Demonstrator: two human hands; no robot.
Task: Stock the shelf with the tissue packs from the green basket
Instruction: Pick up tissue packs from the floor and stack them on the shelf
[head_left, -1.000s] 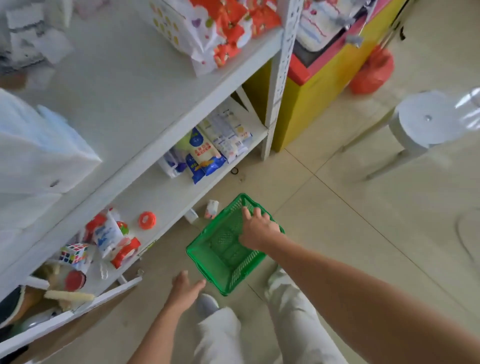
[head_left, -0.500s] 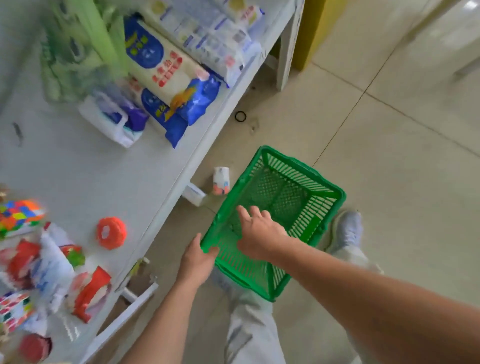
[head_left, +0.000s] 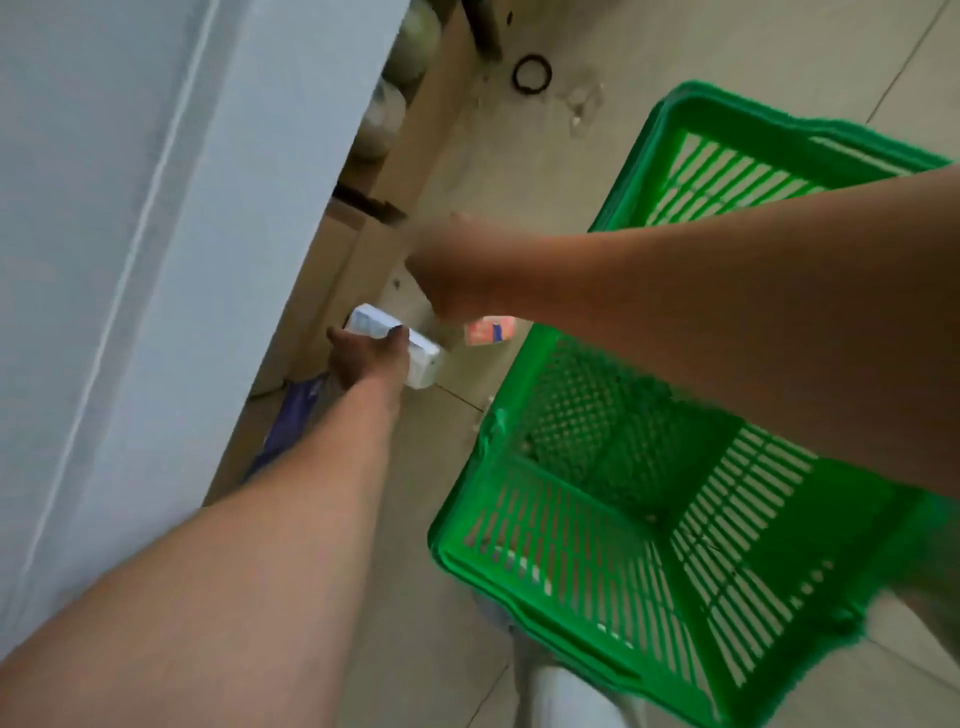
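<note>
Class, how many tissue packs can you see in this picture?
2. A white pack gripped by the left hand, a pink pack just beneath the right hand. The arms may hide others.

The shelf fills the frame's left, the basket its lower right. On the floor between them, at centre, lie the left pack and, just beside it, the right pack.

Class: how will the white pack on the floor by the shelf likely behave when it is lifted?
Probably light: the left hand alone grips the white pack between thumb and fingers. Likely soft but shape-holding: its edges look boxy. Its flat sides make rolling unlikely. A glossy wrap might slip, though blur hides that.
</note>
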